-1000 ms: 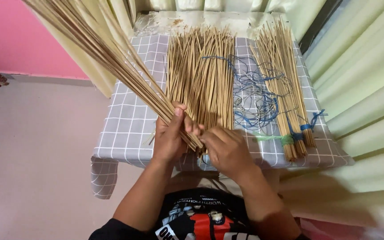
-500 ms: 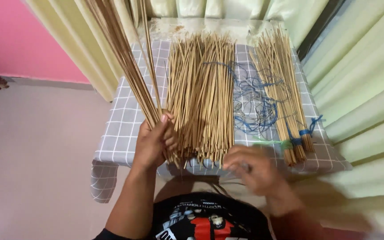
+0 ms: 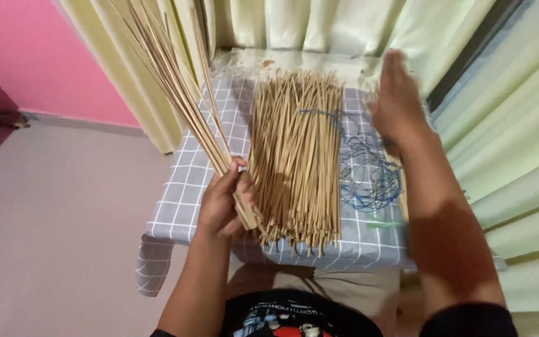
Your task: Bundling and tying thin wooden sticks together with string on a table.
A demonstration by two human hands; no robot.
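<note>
Two hands: left hand (image 3: 221, 203) grips stick bundle (image 3: 176, 87), right hand (image 3: 397, 97) raised flat

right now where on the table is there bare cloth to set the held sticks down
Bare checked cloth lies left of the middle stick pile, beside the left hand. A narrow strip runs along the front edge. Right side is crowded: blue string under the right hand.

A bundle of thin tan sticks (image 3: 176, 93) — gripped near its lower end by the left hand (image 3: 223, 203), fanning up and leftward — tilts beside the flat stick pile (image 3: 297, 156) on the checked cloth.
</note>
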